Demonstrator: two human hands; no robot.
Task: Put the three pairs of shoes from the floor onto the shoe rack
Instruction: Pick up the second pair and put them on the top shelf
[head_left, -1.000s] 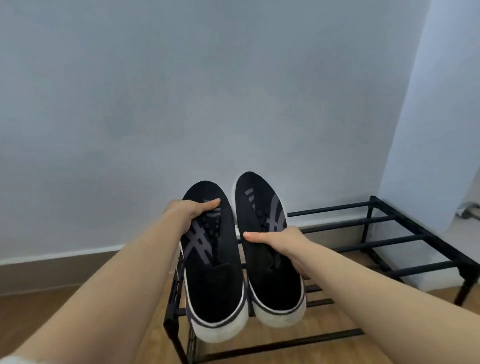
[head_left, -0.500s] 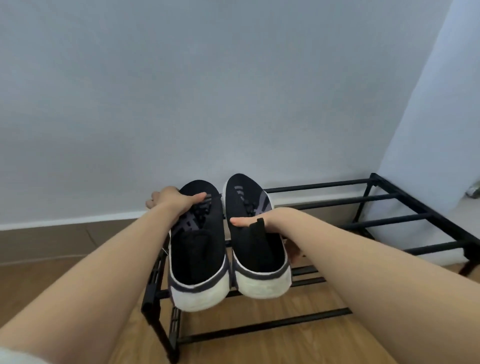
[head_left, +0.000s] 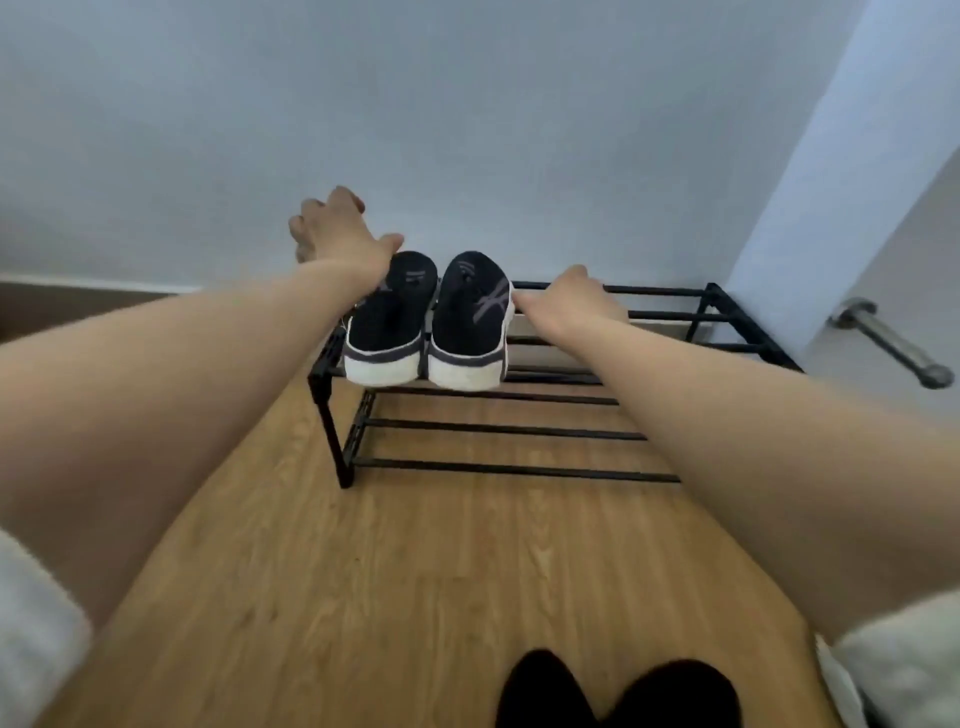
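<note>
The head view looks down on a black shoe rack (head_left: 561, 395) standing on the wood floor (head_left: 415, 571) against a pale wall (head_left: 467, 130). A pair of black shoes (head_left: 428, 322) with white soles sits side by side on the top shelf at its left end, heels toward the person, likely to leave the bars to the right free for the other two pairs, which are not in view. The left hand (head_left: 337, 236) hovers above the left shoe, fingers loosely spread and holding nothing. The right hand (head_left: 563, 301) is just beside the right shoe over the bars, thumb toward the shoe; its fingers curl away, so I cannot tell whether they grip a bar
</note>
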